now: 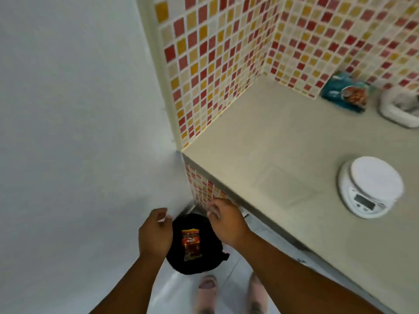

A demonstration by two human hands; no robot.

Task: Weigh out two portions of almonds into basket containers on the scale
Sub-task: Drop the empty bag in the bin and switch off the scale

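Note:
A white kitchen scale (369,186) with a round platform stands on the beige counter (272,143), nothing on it. A teal bag (345,92) with a picture of nuts lies at the back by the tiled wall. Beside it, a white container (399,107) is cut off by the right edge. Both my hands hover below the counter, over a black bin (195,266) on the floor. My left hand (155,232) and my right hand (226,223) have loosely curled fingers and hold nothing. An orange and red packet (191,243) lies inside the bin.
A plain white wall fills the left side. Red, orange and yellow mosaic tiles (215,64) cover the corner behind the counter and its front face. My feet in pink slippers (207,284) stand on the light floor below the bin. The picture is blurred by motion.

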